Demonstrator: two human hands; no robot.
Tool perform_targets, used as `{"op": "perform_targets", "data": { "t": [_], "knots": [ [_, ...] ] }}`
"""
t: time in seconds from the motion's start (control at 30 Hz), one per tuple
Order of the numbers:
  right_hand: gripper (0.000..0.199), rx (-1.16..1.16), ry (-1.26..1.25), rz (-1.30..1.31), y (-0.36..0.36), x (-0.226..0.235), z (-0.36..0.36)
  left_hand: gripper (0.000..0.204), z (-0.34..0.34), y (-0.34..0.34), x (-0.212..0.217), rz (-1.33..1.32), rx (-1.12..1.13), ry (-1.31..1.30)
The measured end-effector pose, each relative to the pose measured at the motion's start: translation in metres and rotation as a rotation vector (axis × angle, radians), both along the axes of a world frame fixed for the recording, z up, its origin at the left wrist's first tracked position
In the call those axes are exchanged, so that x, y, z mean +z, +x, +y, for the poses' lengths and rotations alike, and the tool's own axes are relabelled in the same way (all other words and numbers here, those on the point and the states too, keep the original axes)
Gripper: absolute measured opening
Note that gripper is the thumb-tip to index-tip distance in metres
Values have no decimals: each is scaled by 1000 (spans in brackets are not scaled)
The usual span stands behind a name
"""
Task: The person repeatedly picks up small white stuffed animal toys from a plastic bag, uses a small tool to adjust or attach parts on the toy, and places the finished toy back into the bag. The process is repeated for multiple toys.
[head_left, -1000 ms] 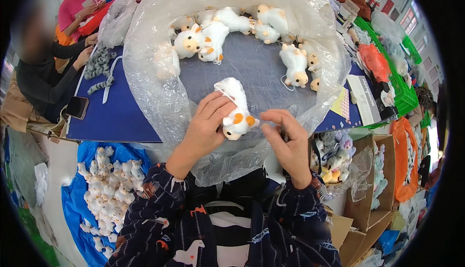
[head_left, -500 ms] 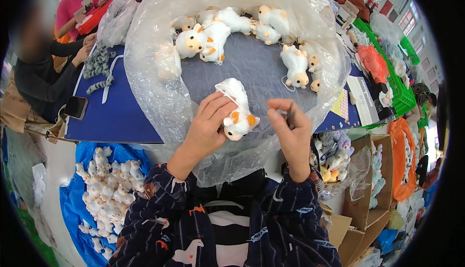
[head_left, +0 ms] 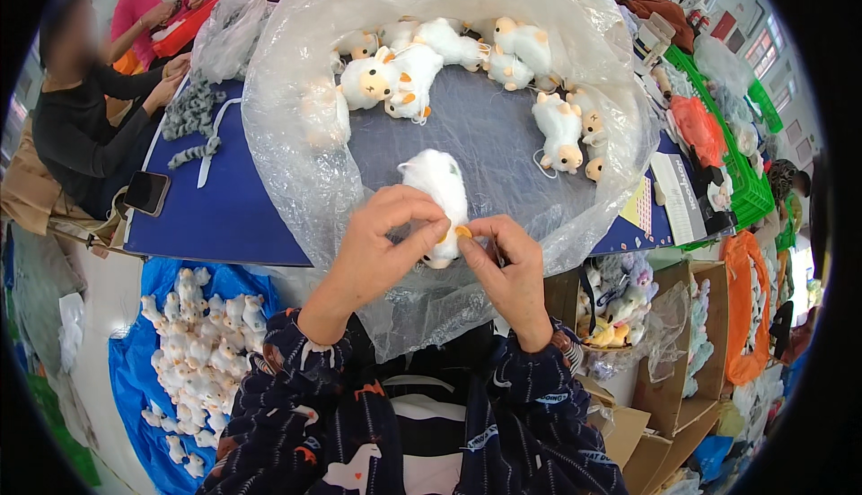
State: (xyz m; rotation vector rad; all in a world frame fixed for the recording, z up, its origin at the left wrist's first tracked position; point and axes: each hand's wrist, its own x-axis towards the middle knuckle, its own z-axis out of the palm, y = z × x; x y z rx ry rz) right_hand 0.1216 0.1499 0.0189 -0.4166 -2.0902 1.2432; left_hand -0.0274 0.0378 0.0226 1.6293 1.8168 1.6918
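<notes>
A small white plush sheep (head_left: 435,181) with orange curled horns lies at the near side of the clear plastic bag (head_left: 296,181), its head toward me. My left hand (head_left: 377,242) is closed in a pinch at the side of its head, fingertips partly covering the face. My right hand (head_left: 509,266) pinches the orange horn on the other side. More white plush sheep, some with hanging loops, lie round the inside of the bag: a pair (head_left: 395,82) at the back left and one (head_left: 558,131) at the right.
Beneath the bag is a blue table (head_left: 224,221), with a phone (head_left: 146,195) and grey striped plush pieces (head_left: 191,116) at its left. A blue sack (head_left: 135,387) of small white plush toys stands below left. Cardboard boxes (head_left: 660,396) stand below right. Across the left side, a person (head_left: 99,127) works.
My right hand has moved left from beside the toy to its horn. My left hand has shifted from holding the body to pinching at the head.
</notes>
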Motion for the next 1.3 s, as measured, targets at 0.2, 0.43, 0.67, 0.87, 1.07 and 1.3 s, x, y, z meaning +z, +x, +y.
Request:
{"op": "perform_targets", "data": {
  "t": [0.2, 0.43, 0.67, 0.87, 1.07, 1.3],
  "knots": [
    [12, -7, -139, -7, 4, -7, 3, 7, -4, -3, -10, -596, -54, -26],
    [11, 3, -140, -18, 4, -7, 5, 7, -1, 5, 9, -16, -47, -19],
    [13, -24, -240, 1, 4, -13, 7, 7, -3, -3, -13, -323, -169, -102],
    [12, -26, -284, 14, 3, -13, 5, 12, -2, 0, -21, -461, -193, -30],
    [13, -40, -254, 2, 1, -13, 3, 18, 2, 25, -6, -316, 63, -101],
    [16, -7, -501, -2, 1, -13, 3, 17, 0, 11, -26, -583, -59, -87]
  ]
}}
